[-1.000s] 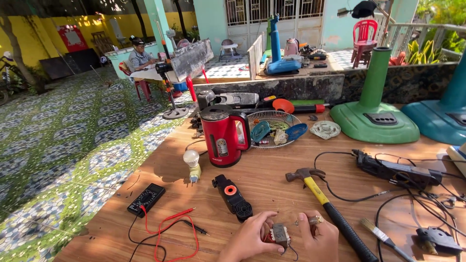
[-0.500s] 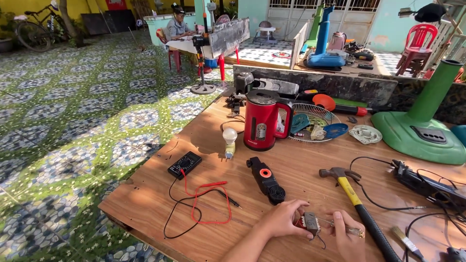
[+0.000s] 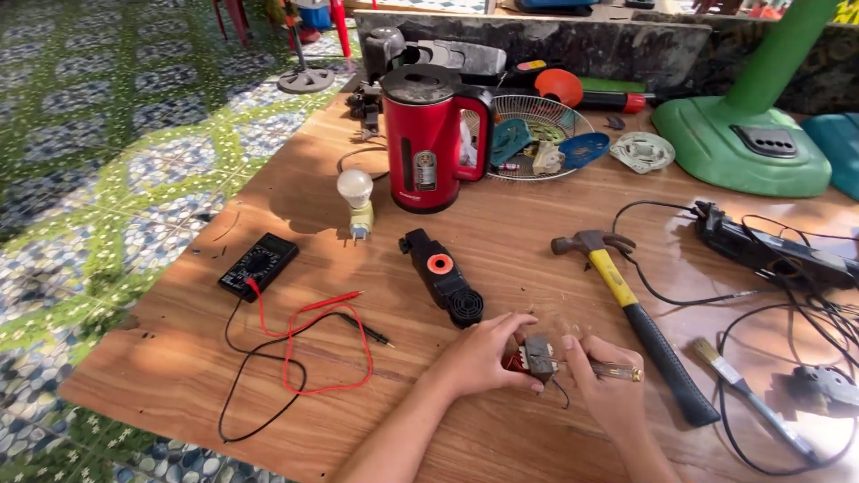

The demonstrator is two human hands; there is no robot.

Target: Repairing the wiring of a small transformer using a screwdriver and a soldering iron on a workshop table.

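Left hand (image 3: 479, 358) has its grip closed on a small motor (image 3: 531, 357); right hand (image 3: 611, 394) pinches a screwdriver (image 3: 598, 367) against it. Hammer (image 3: 633, 314) at two o'clock.

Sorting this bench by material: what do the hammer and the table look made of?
Hammer: dull grey head, likely steel; shaft yellow then black, probably fibreglass with a rubber grip. Table: wood or wood-look laminate, brown grain lines, smooth with slight sheen.

small motor (image 3: 535, 356) | grey metal, copper windings | held above table
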